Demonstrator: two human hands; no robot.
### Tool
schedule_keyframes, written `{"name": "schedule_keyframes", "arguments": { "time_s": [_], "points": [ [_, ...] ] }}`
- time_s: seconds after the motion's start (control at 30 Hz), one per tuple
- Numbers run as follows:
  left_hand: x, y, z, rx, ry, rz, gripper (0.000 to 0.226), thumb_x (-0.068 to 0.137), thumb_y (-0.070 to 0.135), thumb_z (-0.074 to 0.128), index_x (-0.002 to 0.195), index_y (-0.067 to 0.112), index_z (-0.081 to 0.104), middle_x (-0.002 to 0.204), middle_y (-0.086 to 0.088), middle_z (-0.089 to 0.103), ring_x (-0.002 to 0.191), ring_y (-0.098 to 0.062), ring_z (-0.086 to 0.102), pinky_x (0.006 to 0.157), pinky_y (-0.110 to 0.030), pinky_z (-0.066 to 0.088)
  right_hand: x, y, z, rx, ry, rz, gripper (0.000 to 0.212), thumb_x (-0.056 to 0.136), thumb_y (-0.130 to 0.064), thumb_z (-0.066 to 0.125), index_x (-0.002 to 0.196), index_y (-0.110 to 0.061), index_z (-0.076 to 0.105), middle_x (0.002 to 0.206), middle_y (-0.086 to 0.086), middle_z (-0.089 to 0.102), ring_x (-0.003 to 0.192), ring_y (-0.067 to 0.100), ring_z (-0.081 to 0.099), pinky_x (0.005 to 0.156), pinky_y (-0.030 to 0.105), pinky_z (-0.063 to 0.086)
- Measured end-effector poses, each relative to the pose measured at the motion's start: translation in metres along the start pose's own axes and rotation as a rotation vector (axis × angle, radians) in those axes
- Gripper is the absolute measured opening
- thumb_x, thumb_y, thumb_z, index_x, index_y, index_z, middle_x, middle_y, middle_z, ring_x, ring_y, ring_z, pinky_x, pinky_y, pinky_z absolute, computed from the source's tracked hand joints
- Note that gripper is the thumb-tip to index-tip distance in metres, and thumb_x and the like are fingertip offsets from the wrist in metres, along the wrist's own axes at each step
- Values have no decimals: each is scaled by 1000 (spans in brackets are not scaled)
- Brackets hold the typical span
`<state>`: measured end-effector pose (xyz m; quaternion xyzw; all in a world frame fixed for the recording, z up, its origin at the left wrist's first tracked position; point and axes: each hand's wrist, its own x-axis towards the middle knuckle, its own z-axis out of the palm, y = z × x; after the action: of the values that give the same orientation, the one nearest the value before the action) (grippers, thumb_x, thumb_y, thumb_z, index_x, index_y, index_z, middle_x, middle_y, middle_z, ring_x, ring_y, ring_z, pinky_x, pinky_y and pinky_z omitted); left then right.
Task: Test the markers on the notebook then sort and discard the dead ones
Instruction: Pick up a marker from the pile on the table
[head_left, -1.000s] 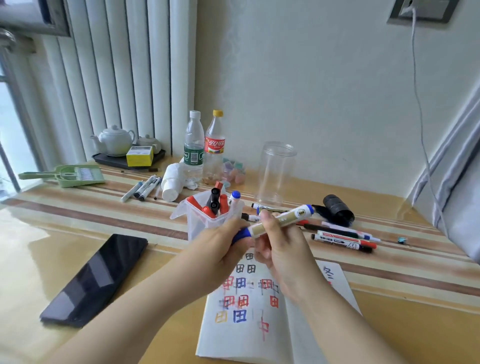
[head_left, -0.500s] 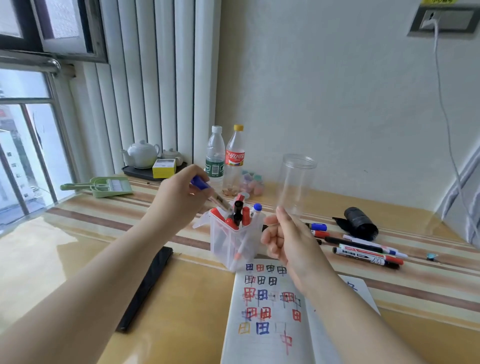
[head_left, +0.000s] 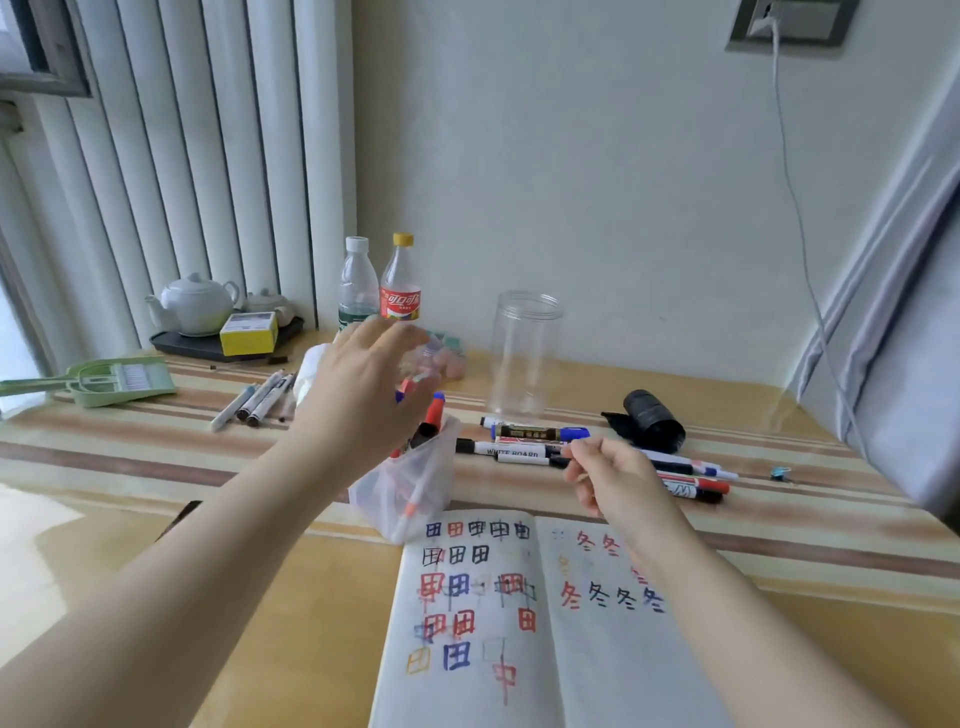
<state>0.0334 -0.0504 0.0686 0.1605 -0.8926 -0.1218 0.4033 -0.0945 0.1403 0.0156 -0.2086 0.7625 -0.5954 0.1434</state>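
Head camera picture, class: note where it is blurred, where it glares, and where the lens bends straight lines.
Head view: the left hand over the marker cup is motion-blurred, fingertips smeared; the notebook writing stays fairly sharp. Head view: daylight from the left washes out a glossy patch of the table. Head view: wide-angle distortion bows the vertical blinds and curtain near the edges.

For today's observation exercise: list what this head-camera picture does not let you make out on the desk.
- Left hand: blurred fingers; whether they touch a marker is unclear.
- Marker cup: the left hand covers most marker tops.
- Right hand: curled fingers hide whatever they pinch.
- Notebook: bottom cut off by the frame edge; the right forearm covers part of its right page.
- Black object: mostly behind the left forearm.
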Motion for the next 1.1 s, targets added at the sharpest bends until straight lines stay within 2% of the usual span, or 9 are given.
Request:
{"name": "schedule_keyframes", "arguments": {
  "time_s": [0.07,0.17,0.3,0.4,0.5,0.63,0.83,1.0,1.1],
  "points": [
    [-1,21,7,-46,36,188,24,82,21,63,104,11,60,97,-6,59,87,-26,56,75,-29,42,7,8,-16,-82,49,-6,21,96,-23,50,88,-8,61,67,-4,57,55,9,44,59,23,38],
    [-8,51,35,-121,-103,324,25,84,20,59,107,12,59,100,-3,60,86,-21,58,71,-27,46,18,23,-40,-201,130,-35,14,93,-21,54,87,-13,63,77,-4,63,62,6,49,62,22,38],
    [-20,75,91,-129,-359,287,33,92,28,48,124,20,49,119,4,50,100,-16,53,80,-30,48,29,50,-76,-509,187,-75,9,92,-18,55,95,-17,64,92,-8,60,82,8,55,62,16,36],
    [-28,81,127,-133,-464,230,34,92,29,48,125,23,47,123,8,47,103,-13,51,80,-28,48,42,72,-101,-765,160,-94,25,93,-13,53,116,-14,62,111,0,57,86,11,51,74,17,35],
    [-34,82,151,-138,-536,199,33,92,27,48,124,23,46,123,9,47,103,-12,52,81,-27,47,56,89,-116,-903,88,-143,32,93,-11,51,125,-15,57,125,1,53,108,17,51,90,21,37],
    [-40,77,168,-169,-565,172,33,92,27,49,125,27,45,123,11,47,103,-8,51,82,-21,45,72,98,-119,-1086,24,-202,36,96,-19,47,133,-18,50,130,-2,48,123,17,41,102,28,33],
    [-39,67,171,-190,-550,129,29,92,28,48,121,27,47,118,13,48,97,-5,51,81,-21,46,89,97,-117,-1270,-13,-254,20,97,-25,46,115,-19,50,123,-3,48,117,17,39,93,29,34],
    [-39,66,165,-198,-543,136,29,92,29,49,121,27,47,118,14,48,101,-4,49,82,-17,45,87,92,-119,-1380,-97,-228,21,98,-29,44,116,-20,47,125,-3,46,124,19,36,98,32,29],
    [-41,69,157,-209,-533,132,28,92,30,49,120,27,48,117,15,49,100,-2,49,80,-14,44,75,81,-115,-1267,-98,-186,18,98,-28,43,113,-19,48,121,-4,50,117,17,44,93,30,36]
  ]
}}
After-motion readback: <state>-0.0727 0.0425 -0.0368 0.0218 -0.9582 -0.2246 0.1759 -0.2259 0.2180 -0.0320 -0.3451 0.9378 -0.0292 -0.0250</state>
